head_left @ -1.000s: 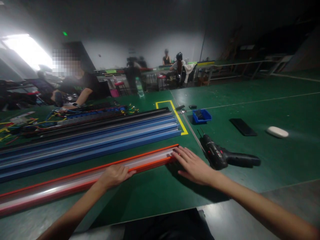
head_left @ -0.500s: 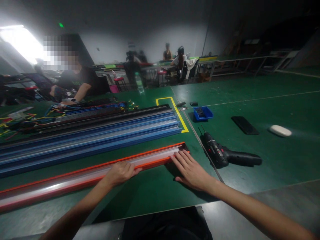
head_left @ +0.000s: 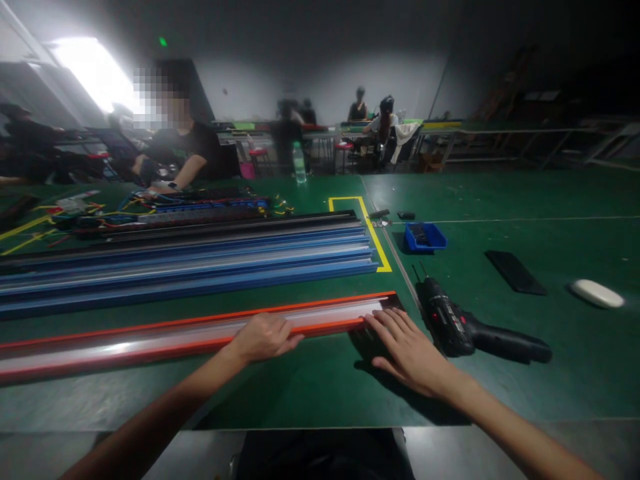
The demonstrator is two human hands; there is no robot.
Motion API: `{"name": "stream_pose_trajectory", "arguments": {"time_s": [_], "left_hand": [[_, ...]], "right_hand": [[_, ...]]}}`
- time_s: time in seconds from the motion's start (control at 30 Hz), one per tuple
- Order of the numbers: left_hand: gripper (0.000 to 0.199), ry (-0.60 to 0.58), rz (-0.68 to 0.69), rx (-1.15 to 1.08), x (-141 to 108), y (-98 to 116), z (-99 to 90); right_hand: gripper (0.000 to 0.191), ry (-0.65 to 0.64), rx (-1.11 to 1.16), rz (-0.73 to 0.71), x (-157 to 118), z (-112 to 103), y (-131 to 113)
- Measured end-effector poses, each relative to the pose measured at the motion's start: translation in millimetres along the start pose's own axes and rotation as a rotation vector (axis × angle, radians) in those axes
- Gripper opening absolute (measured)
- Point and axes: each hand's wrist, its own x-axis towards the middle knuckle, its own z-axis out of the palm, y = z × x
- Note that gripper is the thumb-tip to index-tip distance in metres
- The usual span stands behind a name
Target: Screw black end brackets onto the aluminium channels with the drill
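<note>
A long orange-edged channel [head_left: 325,327] with a pale inside lies along the green table in front of me. My left hand [head_left: 265,337] is closed around its near edge, thumb along the outer side and fingers curled over the rim. At the channel's right end, my right hand [head_left: 407,350] lies with fingers stretched out and fingertips touching the rim; its thumb is apart and below. Just right of that hand rests a black cordless drill [head_left: 450,320] on its side, bit pointing away from me. The channel's left end runs out of view.
Several blue channels [head_left: 300,260] and a black one lie behind, near yellow tape [head_left: 383,250]. To the right are a blue bin [head_left: 425,239], a black slab [head_left: 515,271] and a white oval object [head_left: 597,293]. Across the table, a person sits by wired strips [head_left: 210,207]; a bottle [head_left: 299,163] stands there.
My view has turned left, so everything sits farther right in the picture. Both hands keep their places on the orange channel, the left closed, the right with stretched fingers.
</note>
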Motion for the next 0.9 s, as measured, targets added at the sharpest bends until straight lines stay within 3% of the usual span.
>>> {"name": "stream_pose_trajectory", "arguments": {"time_s": [0.1,0.2,0.33,0.43,0.6,0.73,0.9], "left_hand": [[0.032,-0.046,-0.066,-0.018,-21.5,-25.4,-10.1],[0.039,-0.145,-0.302,0.043,-61.8,-78.6,-26.1],[0.057,-0.411,-0.734,0.064,-135.8,-158.5,-49.5],[0.065,-0.494,-0.870,0.026,-187.4,-193.4,-56.7],[0.078,-0.554,-0.956,-0.105,-229.5,-205.5,-44.9],[0.085,-0.514,-0.974,-0.126,-236.7,-204.5,-35.6],[0.079,-0.479,-0.990,-0.112,-238.8,-199.1,-35.9]], "right_hand": [[0.066,-0.038,0.113,0.025,17.8,-17.4,11.7],[0.061,-0.007,0.123,0.099,48.1,-26.1,30.0],[0.072,-0.018,0.035,0.136,94.6,-14.9,57.0],[0.089,-0.087,0.024,0.180,120.7,3.3,70.1],[0.106,-0.228,0.057,0.239,136.5,25.5,77.8],[0.107,-0.230,0.082,0.235,133.7,30.0,80.7],[0.102,-0.189,0.089,0.228,130.2,30.7,81.1]]}}
